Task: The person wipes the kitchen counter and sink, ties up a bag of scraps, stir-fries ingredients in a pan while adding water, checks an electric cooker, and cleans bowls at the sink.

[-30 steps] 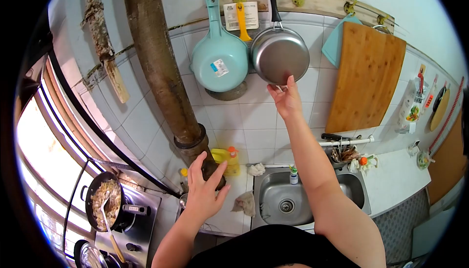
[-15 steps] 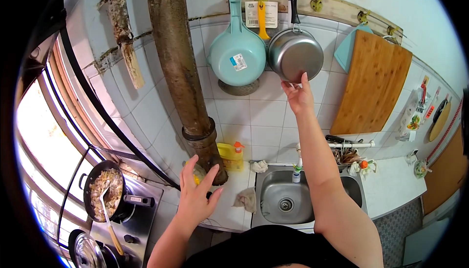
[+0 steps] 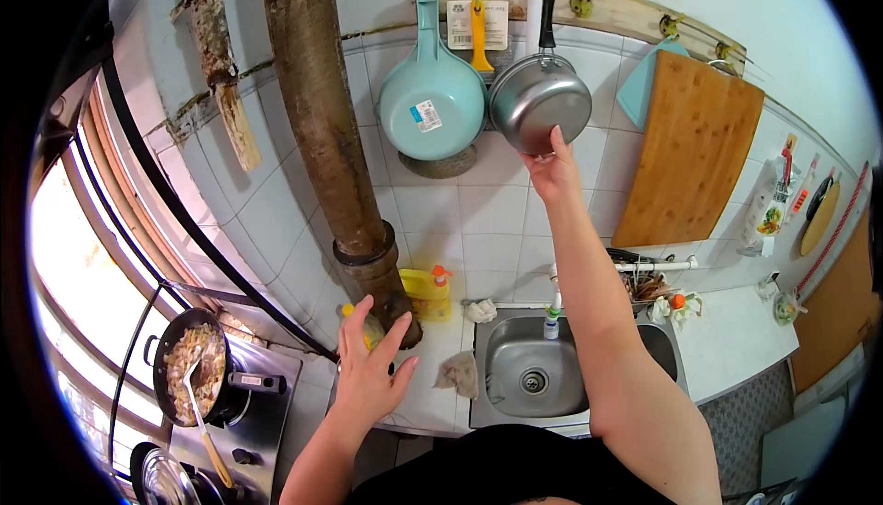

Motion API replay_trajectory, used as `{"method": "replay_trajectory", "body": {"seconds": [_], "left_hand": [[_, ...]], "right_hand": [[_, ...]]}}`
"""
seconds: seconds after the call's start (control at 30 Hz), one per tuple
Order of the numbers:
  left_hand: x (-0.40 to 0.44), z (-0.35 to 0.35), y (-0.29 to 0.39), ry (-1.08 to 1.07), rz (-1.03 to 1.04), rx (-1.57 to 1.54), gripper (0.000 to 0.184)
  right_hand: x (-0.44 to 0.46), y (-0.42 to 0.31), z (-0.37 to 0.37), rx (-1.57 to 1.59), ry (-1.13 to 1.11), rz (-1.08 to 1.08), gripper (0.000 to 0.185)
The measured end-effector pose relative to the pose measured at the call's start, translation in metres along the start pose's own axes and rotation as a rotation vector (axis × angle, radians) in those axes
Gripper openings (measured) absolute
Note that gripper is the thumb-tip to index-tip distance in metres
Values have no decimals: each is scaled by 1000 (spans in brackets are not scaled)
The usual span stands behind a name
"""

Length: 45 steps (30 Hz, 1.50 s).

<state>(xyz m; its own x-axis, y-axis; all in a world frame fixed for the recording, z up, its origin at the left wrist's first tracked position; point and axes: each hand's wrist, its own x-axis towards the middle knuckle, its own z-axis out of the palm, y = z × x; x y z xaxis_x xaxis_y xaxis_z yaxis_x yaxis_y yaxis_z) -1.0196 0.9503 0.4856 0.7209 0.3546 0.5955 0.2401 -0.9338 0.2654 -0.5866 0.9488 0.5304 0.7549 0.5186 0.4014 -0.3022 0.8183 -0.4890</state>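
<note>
A steel saucepan point(image 3: 552, 105) hangs by its black handle on the wall rack, its base facing me. My right hand point(image 3: 552, 172) grips its lower edge, with one digit on the base and the other fingers partly hidden behind the rim. Behind the saucepan, a white handle point(image 3: 533, 22) shows. To its left hang a light-blue pan point(image 3: 430, 123) with a label and a yellow-handled tool point(image 3: 480, 36). My left hand point(image 3: 372, 372) is raised with its fingers apart, holding nothing, in front of the brown pipe's foot and the yellow bottle point(image 3: 425, 295).
Below my right arm lies the steel sink point(image 3: 501, 395). A wooden cutting board point(image 3: 694, 151) hangs at right. On the stove point(image 3: 262, 431) at left, a black pan point(image 3: 166, 395) holds food and a spatula point(image 3: 213, 454). The brown pipe point(image 3: 322, 91) runs down the wall; a rag point(image 3: 457, 374) lies beside the sink.
The saucepan has tilted out from the wall at its lower edge, exposing more of its side and the white handle behind. The view has shifted slightly; my left hand keeps its pose.
</note>
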Motion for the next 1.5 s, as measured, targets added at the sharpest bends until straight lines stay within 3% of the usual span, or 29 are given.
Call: {"method": "replay_trajectory", "body": {"seconds": [0.2, 0.33, 0.63, 0.83, 0.93, 1.03, 1.5], "left_hand": [[14, 10, 12, -36, 0, -71, 56], [24, 17, 16, -46, 27, -88, 57], [41, 40, 24, -58, 111, -71, 59], [51, 51, 30, -76, 131, -87, 59], [53, 55, 33, -78, 136, -88, 60], [53, 56, 33, -70, 144, -85, 60], [47, 52, 31, -60, 103, -42, 62]], "right_hand": [[6, 2, -2, 42, 22, 67, 62], [-17, -4, -18, -95, -32, 63, 51], [-33, -41, -45, -100, 71, 6, 64], [-25, -50, -48, -52, 158, 73, 62], [-21, -50, -48, -55, 142, 87, 71], [-23, -53, -37, -30, 165, 104, 62], [-26, -59, -37, -36, 151, 135, 68]]}}
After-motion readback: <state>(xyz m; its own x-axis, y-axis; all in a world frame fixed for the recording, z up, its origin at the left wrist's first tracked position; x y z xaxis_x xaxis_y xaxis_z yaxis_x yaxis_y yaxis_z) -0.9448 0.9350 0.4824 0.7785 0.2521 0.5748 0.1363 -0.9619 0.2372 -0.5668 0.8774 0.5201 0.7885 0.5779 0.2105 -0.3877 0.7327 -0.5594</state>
